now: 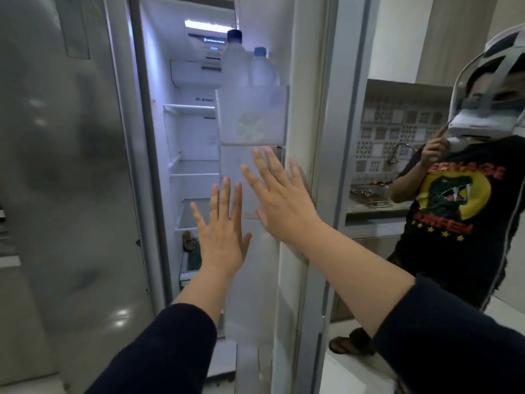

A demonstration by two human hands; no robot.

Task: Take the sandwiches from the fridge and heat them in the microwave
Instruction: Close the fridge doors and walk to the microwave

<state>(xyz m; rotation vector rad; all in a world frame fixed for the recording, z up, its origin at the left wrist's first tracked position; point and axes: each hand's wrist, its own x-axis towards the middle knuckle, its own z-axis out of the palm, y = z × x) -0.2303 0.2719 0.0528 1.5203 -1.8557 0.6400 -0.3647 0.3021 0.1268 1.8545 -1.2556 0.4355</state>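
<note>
Tall silver side-by-side fridge (71, 166), right door (287, 251) swung partly open, lit white interior with clear shelves (193, 166) showing through the gap. Left hand (220, 236) raised flat, fingers spread wide, holding nothing, in front of the gap beside the door's inner edge. Right hand (279, 199) also wide open and empty, palm toward the white inner face of the door, just below the frosted door bin (252, 116); contact with the door hard to tell. Dark navy sleeves (454, 336) on both forearms. 2 clear plastic bottles with blue caps (250, 66) upright in that upper bin, side by side. A brownish item (189, 241) low on an inner shelf, too small and blurred to identify; sandwiches not clearly made out anywhere inside. On the far right, a second person in a black printed T-shirt (454, 200), standing near a kitchen counter (372, 207) with patterned wall tiles (397, 123) behind.
</note>
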